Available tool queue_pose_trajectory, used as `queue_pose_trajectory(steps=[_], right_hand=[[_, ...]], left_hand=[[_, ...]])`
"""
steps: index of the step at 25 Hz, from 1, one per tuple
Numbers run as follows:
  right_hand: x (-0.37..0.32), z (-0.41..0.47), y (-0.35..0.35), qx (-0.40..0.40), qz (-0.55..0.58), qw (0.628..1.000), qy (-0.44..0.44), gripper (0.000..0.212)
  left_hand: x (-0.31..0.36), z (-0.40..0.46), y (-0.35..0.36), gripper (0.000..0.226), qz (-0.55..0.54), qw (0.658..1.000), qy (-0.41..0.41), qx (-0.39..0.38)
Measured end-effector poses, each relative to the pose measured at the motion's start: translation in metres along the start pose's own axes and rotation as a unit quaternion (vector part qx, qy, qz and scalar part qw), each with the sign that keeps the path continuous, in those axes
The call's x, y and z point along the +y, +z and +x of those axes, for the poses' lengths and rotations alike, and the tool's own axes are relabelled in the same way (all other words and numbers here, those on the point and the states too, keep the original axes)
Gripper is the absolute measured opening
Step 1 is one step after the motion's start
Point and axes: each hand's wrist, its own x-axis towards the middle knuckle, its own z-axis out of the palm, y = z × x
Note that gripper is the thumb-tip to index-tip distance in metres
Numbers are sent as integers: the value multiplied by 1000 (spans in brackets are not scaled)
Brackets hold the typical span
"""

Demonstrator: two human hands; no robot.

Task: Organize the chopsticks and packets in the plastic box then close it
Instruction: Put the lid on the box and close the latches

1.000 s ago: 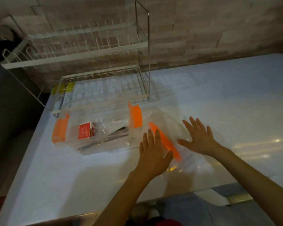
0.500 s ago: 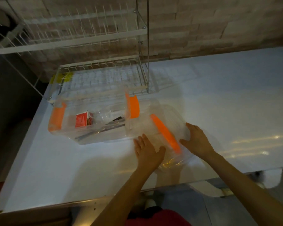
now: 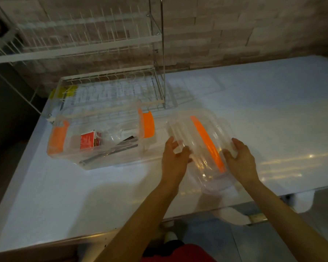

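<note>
A clear plastic box with orange end clips stands open on the white table, left of centre. Inside it lie a red packet, clear packets and dark chopsticks. To its right is the clear lid with an orange handle strip, tilted up off the table. My left hand grips the lid's left edge. My right hand grips its right edge.
A white wire dish rack with two tiers stands behind the box against the brick wall. The white table stretches to the right; its front edge is near my body, its left edge beside the box.
Both hands went from open above the lid to closed on its two sides. The lid has lifted and tilted off the table. The box has not moved.
</note>
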Motion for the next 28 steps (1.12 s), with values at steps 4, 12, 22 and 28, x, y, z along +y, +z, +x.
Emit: queue_pose_trajectory(steps=[4,12,22,28], right_hand=[[-23,-7,-7,31,50,997,-50,49],[-94,-13,-19,44,54,977,-200,53],[-168,-19,25,-158,289,940,-86,47],[-190,-11,48,-198,288,929,-122,38]], left_hand=[[22,-4,-7,8,16,999,44,8],[64,-12,-57,9,-90,991,96,-15],[75,-8,-143,9,-191,962,157,112],[80,-4,-200,16,-151,967,120,165]])
